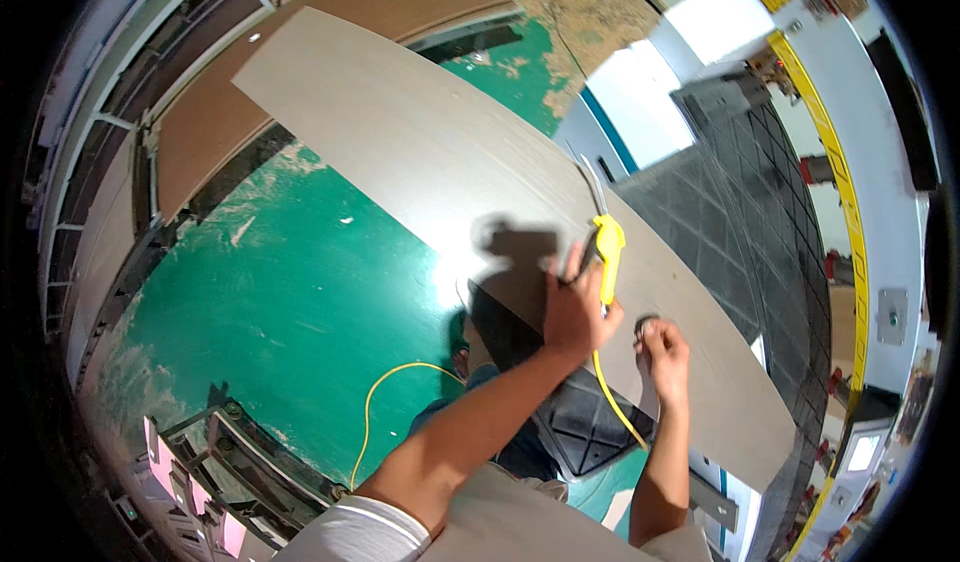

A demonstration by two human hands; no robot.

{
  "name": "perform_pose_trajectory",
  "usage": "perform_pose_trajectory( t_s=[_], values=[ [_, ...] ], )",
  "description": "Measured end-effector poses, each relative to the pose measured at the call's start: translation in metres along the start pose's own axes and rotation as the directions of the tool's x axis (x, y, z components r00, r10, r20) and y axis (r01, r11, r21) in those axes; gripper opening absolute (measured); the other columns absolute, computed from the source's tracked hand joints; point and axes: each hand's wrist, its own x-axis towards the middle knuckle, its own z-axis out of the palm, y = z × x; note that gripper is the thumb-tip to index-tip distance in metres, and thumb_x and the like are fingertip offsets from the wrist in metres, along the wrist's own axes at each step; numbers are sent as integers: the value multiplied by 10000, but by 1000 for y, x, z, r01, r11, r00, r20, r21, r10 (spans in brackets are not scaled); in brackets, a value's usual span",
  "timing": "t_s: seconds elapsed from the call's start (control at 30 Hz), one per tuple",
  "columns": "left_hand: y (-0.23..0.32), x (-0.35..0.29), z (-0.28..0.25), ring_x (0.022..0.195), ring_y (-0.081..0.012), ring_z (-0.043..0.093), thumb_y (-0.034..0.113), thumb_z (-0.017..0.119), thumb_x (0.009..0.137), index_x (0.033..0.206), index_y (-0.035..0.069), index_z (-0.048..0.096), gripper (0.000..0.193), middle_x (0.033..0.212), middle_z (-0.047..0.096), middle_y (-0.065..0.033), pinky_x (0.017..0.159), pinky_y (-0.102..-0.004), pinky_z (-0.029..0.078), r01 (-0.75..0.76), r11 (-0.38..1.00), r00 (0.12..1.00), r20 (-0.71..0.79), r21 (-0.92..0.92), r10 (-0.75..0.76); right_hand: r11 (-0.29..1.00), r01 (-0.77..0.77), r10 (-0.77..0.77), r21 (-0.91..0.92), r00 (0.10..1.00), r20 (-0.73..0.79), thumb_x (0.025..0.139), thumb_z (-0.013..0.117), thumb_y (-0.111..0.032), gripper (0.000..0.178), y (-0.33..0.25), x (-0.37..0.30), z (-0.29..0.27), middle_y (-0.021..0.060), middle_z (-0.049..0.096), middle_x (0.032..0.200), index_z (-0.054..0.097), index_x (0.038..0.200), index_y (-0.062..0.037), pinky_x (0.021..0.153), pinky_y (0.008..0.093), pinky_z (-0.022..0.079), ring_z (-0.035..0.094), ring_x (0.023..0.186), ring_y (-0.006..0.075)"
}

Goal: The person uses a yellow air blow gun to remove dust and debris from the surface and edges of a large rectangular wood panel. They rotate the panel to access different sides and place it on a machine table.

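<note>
Left fingers (573,261) clasp a yellow air gun (611,247), nozzle (599,190) outward, likely for aiming; right fingers (654,336) pinch a dark piece (641,324).

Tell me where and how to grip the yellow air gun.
Grip the yellow air gun around its handle, probably from the near left, where the left hand holds it. The thin metal nozzle points away from the body and the yellow hose leaves the near end, so the long handle between them should fit the palm best.
</note>
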Motion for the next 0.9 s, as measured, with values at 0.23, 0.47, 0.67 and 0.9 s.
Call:
perform_pose_trajectory(
  t_s=[0.23,0.47,0.67,0.9],
  values=[
    [-46,3,-53,1466,-449,373,187,714,753,1201,6,546,511,1423,524,-311,1221,-550,271,-29,964,991,119,-263,62,988,-58,60,141,998,-14,1029,652,-184,143,-19,6,60,-5,678,783,697,1058,-52,554,210,397,553,629,43],
    [-164,57,-165,1006,-472,658,241,734,809,1259,9,535,544,1133,649,-291,889,-495,536,140,959,988,-31,-246,-153,993,68,-88,100,973,215,1026,662,-173,140,-97,64,139,-20,640,751,695,1022,-37,531,206,360,478,598,27],
    [-266,84,-285,879,-194,654,154,664,925,1106,9,626,235,1074,729,-144,741,-347,531,576,503,606,-77,-645,-792,999,32,-37,19,921,388,1032,647,-130,120,-146,102,226,-35,619,752,693,1038,-20,573,211,406,497,626,30],
    [-382,137,-398,709,-195,660,241,594,993,910,58,618,202,940,720,-128,643,-327,518,281,-142,512,274,-949,-814,999,40,-25,-22,881,472,1034,661,-142,145,-233,145,380,10,690,859,683,1059,-1,717,240,482,609,778,74]
  ],
)
